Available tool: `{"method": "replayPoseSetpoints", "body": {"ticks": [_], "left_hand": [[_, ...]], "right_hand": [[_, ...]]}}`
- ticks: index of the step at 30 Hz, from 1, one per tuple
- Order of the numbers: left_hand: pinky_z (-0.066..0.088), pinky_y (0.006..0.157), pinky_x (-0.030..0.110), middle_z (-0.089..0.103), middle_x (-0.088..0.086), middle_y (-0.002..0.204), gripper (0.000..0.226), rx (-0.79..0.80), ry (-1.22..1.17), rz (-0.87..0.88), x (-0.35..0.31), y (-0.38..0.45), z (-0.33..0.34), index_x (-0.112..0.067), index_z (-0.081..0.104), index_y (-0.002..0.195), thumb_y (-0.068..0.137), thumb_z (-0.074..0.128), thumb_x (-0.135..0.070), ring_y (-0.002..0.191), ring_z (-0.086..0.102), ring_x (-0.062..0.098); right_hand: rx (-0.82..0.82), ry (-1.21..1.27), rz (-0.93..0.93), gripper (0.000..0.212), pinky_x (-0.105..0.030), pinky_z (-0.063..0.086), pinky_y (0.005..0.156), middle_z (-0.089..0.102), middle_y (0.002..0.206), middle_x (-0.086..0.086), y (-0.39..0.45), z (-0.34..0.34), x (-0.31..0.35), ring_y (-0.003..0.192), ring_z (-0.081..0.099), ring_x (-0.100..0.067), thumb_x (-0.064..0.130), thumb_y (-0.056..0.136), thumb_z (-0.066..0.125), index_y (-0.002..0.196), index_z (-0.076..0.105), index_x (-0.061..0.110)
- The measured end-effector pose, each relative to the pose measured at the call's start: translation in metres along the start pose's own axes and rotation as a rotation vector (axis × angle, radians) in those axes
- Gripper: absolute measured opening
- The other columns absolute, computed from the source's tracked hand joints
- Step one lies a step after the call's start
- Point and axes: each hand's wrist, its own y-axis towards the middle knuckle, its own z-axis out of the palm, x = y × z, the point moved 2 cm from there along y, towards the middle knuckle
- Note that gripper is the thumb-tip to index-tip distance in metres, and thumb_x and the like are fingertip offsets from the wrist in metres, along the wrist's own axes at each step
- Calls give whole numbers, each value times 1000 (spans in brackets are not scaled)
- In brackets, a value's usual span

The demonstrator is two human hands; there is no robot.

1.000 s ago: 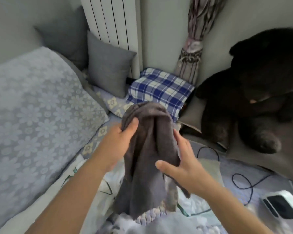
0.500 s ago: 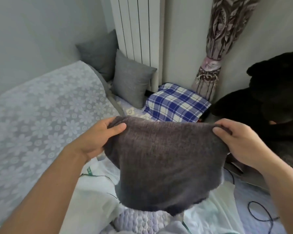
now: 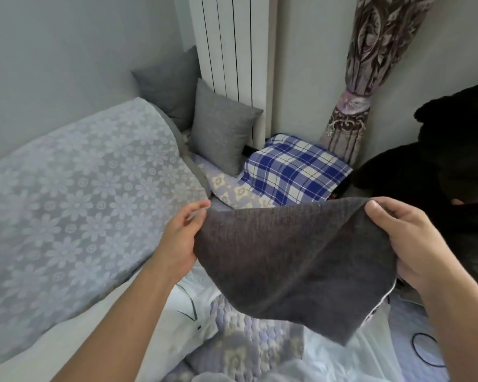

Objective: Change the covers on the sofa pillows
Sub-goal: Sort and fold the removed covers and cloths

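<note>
Item: dark grey cover (image 3: 293,260), off its pillow, held in the air at centre frame above the bed (image 3: 75,194).

Holding: stretched flat between both hands so its shape and opening can be found, judging by the spread; the top edge runs taut from 9 to 3 o'clock, the lower part sags toward 6 o'clock (a pale seam edge shows at the lower right corner).

Left hand (image 3: 181,238): at 9 o'clock of the cover, palm turned inward, thumb and forefinger pinching the top left corner; the other fingers sit behind the cloth, so how they lie cannot be told.

Right hand (image 3: 409,244): at 3 o'clock, fingers curled over the top right corner and clamped down the side edge, thumb on the near face. The hands are well apart, forearms reaching forward from the lower frame.

Nearby: two grey pillows (image 3: 221,130) leaning on the radiator (image 3: 232,51) at 12 o'clock, likely next for covering; plaid pillow (image 3: 293,172) just beyond the cover's top edge; dark plush toy (image 3: 453,150) at 2 o'clock; tied curtain (image 3: 351,122) at 1 o'clock; cable (image 3: 422,351) at 5 o'clock.
</note>
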Motion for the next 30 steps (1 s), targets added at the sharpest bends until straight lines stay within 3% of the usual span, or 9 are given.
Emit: {"method": "replayPoseSetpoints", "body": {"ticks": [4, 7, 10, 12, 15, 18, 21, 27, 30], "left_hand": [[56, 74, 30, 72, 0, 87, 35, 196, 321, 229, -4, -25, 19, -24, 67, 104, 88, 69, 7, 82, 68, 15], [54, 76, 26, 66, -9, 81, 38, 149, 495, 392, -7, -48, 46, -32, 62, 89, 82, 78, 3, 78, 64, 9], [48, 70, 18, 60, -14, 74, 35, 78, 468, 457, -7, -69, 67, -28, 56, 83, 82, 79, -2, 70, 58, 5], [48, 71, 23, 59, -8, 74, 27, 74, 368, 382, 2, -80, 77, -27, 56, 79, 82, 78, -12, 71, 56, 9], [46, 73, 37, 57, 6, 76, 12, 71, -36, 23, 21, -86, 83, -20, 64, 78, 85, 73, -19, 72, 53, 20], [54, 67, 28, 61, 12, 84, 7, 64, -227, -174, 26, -86, 73, -9, 68, 95, 88, 70, -8, 72, 62, 16], [57, 72, 26, 67, 15, 90, 27, 105, -208, -189, 23, -84, 60, -4, 68, 102, 77, 74, -10, 78, 67, 18], [55, 69, 30, 67, 11, 73, 19, -57, -86, -114, 24, -86, 54, -9, 70, 82, 84, 70, 10, 70, 68, 20], [56, 69, 25, 69, 10, 73, 16, -63, 0, -48, 21, -89, 54, -8, 71, 84, 83, 73, 8, 70, 68, 18]], "right_hand": [[-43, -154, -39, 17, -43, 57, 81, 75, 91, -7, -8, 14, -2, 89, 70, -30, 36, 97, 61, 93, 74, 25], [91, -553, -177, 17, -27, 55, 76, 71, 84, 9, -24, 38, 9, 80, 68, -8, 50, 86, 67, 102, 69, 45], [210, -629, -160, 27, -19, 52, 70, 65, 84, 11, -40, 68, 4, 76, 64, -3, 58, 82, 65, 108, 61, 49], [177, -553, -157, 15, -20, 50, 71, 67, 83, 9, -46, 84, -8, 77, 64, -3, 47, 88, 66, 101, 63, 41], [59, -453, -183, 9, -23, 48, 73, 68, 81, 10, -50, 91, -24, 79, 63, -5, 26, 91, 70, 84, 64, 29], [60, -467, -160, 16, -17, 44, 73, 69, 79, 15, -57, 98, -34, 80, 63, -2, 20, 89, 72, 79, 66, 31], [51, -473, -148, 17, -16, 44, 74, 70, 78, 19, -62, 105, -39, 82, 64, 0, 21, 88, 74, 78, 68, 33], [93, -473, -118, 21, -16, 46, 69, 70, 78, 18, -68, 123, -34, 79, 64, 1, 50, 84, 70, 77, 72, 31], [78, -476, -58, 16, -20, 47, 66, 70, 71, 13, -64, 123, -37, 72, 63, -3, 39, 87, 72, 74, 74, 29]]}}
